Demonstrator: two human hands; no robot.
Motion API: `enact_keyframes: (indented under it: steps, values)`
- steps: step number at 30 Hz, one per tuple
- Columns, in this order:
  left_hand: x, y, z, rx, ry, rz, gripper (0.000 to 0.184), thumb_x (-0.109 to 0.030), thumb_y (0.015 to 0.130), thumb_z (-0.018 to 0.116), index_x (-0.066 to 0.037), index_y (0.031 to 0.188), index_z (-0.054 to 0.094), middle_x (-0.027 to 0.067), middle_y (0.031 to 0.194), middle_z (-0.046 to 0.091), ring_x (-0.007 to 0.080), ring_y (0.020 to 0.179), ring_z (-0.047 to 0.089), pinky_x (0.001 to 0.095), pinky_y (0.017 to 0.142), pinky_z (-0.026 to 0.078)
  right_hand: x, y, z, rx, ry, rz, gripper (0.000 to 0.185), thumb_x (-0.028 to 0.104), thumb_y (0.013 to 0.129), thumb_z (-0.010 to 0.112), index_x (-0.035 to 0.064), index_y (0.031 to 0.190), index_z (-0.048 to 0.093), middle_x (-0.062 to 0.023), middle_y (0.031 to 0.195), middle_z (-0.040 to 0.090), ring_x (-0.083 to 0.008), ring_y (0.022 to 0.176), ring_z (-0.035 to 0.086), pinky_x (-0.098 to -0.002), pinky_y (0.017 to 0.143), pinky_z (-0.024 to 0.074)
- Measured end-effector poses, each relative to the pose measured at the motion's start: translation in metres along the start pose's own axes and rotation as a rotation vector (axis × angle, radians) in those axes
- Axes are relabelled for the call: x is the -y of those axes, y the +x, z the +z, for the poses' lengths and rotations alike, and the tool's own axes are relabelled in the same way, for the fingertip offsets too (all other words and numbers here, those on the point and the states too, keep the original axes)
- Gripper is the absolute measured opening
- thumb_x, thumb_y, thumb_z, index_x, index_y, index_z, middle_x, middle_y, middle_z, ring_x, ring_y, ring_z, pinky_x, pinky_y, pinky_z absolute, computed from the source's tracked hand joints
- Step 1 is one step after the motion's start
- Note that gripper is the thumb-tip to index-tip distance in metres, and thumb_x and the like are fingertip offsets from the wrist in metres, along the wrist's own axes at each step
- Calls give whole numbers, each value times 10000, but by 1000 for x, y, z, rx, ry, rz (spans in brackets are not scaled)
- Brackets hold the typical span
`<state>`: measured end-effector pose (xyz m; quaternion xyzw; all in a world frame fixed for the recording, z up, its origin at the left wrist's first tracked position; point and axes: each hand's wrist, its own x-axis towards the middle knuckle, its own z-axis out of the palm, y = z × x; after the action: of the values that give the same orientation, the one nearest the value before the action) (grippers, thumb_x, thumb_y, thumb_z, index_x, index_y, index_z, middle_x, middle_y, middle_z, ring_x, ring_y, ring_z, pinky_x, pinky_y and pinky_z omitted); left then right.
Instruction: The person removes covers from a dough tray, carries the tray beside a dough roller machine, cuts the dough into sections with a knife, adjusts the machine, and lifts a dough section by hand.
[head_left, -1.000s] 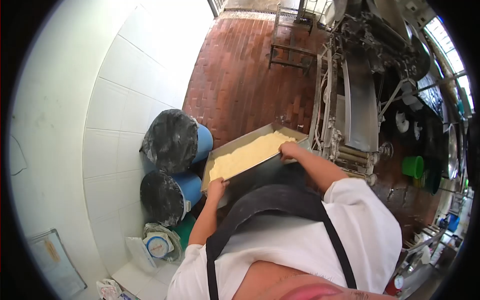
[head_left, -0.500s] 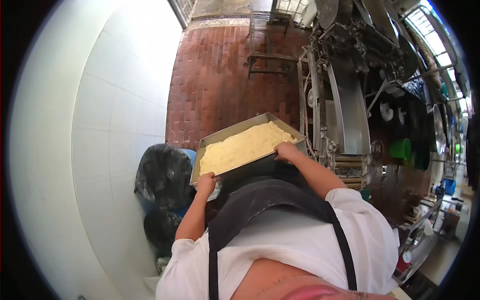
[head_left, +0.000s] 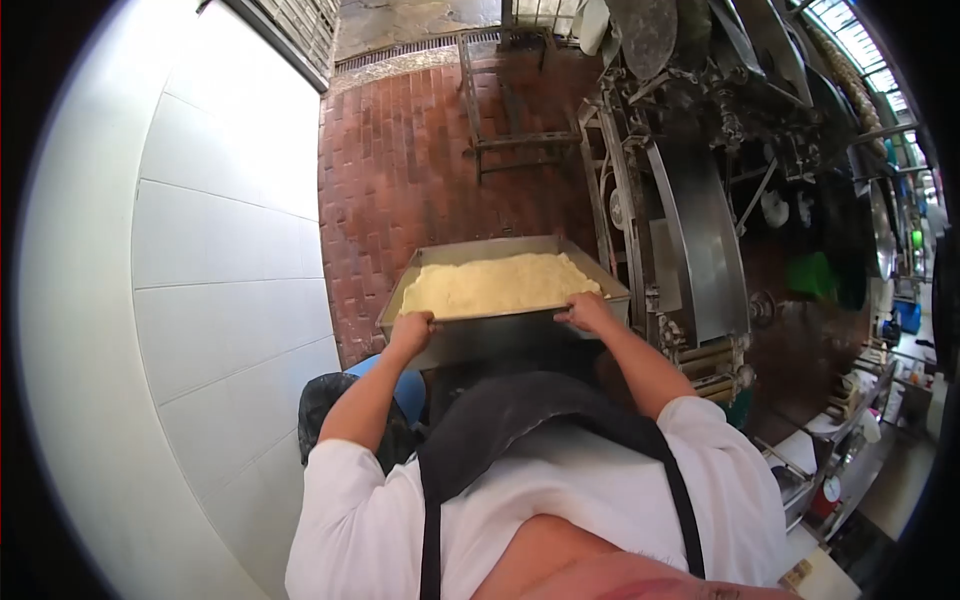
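Observation:
A large rectangular metal pan is held in front of my body at about waist height. Pale yellow dough lies in it as a thick, uneven slab. My left hand is closed around the pan's near rim toward the left end. Toward the right end, my right hand grips the same rim. The fingers under the rim are partly hidden.
A white wall runs along the left. Blue barrels with a black plastic bag stand low at left. Metal machinery with a long trough lines the right. Ahead, a metal frame stands on the red brick floor.
The pan has swung from slanting up at the right to nearly level across the view. The barrels and bag have slid lower and back as I moved forward. Both hands keep their hold.

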<state>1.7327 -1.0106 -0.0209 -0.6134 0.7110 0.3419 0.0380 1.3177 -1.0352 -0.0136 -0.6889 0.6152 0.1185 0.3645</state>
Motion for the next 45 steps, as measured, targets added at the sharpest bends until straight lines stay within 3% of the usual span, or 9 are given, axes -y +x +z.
enact_keyframes:
  steps: [12,16,18,20,22,26,28,31,45]
  values:
    - [-4,99,-197,-210,78,409,219,-254,786,729,-46,840,688,198,802,668,413,795,640,491,715,493,103,-16,-126,-305,107,174,413,455,765,756,62,875,693,-176,895,692,-381,901,648,-458,788,501]
    - [10,123,-220,-292,-136,388,223,-287,796,711,-66,815,691,193,819,670,393,836,623,474,813,431,109,-16,-145,-528,-18,54,397,450,744,769,86,880,687,-158,887,693,-373,907,650,-472,780,502]
    - [-7,130,-255,-296,-13,397,195,-262,785,725,-71,819,702,200,816,672,399,850,629,480,817,453,125,-6,-174,-539,-50,146,382,438,732,780,96,877,690,-155,894,692,-369,911,650,-479,778,504]
    - [-12,156,-269,-342,-27,435,221,-268,781,737,-53,818,700,201,790,668,388,778,641,476,721,467,119,19,-192,-605,-19,117,367,423,730,785,100,876,690,-156,890,690,-378,894,649,-481,770,503]
    - [-10,188,-266,-464,5,564,230,-276,784,731,-50,801,697,205,779,661,391,747,640,483,674,475,108,49,-205,-590,-31,86,393,436,740,775,84,898,699,-169,863,684,-370,879,653,-462,766,509]
    - [10,240,-228,-393,-41,480,218,-253,787,694,-37,773,670,204,765,650,396,748,639,480,666,475,66,121,-192,-474,-50,81,363,414,778,749,76,899,697,-168,858,681,-366,863,653,-454,761,509]
    - [1,248,-217,-469,65,628,85,-143,766,614,-78,778,667,165,786,659,352,803,636,466,715,446,55,123,-179,-412,21,77,310,355,778,755,59,828,682,-181,828,670,-380,832,648,-466,717,506]
    - [20,268,-187,-329,144,500,32,-116,797,593,-102,782,617,91,765,614,288,822,607,445,765,399,22,164,-160,-503,22,-100,275,299,756,762,49,751,646,-176,752,641,-375,790,643,-468,674,499]
    - [-41,416,-266,-305,168,457,23,-82,821,603,-72,804,591,91,786,608,294,827,587,425,736,469,-30,300,-291,-580,43,-254,252,233,738,753,41,716,590,-140,706,618,-356,735,635,-469,640,488]
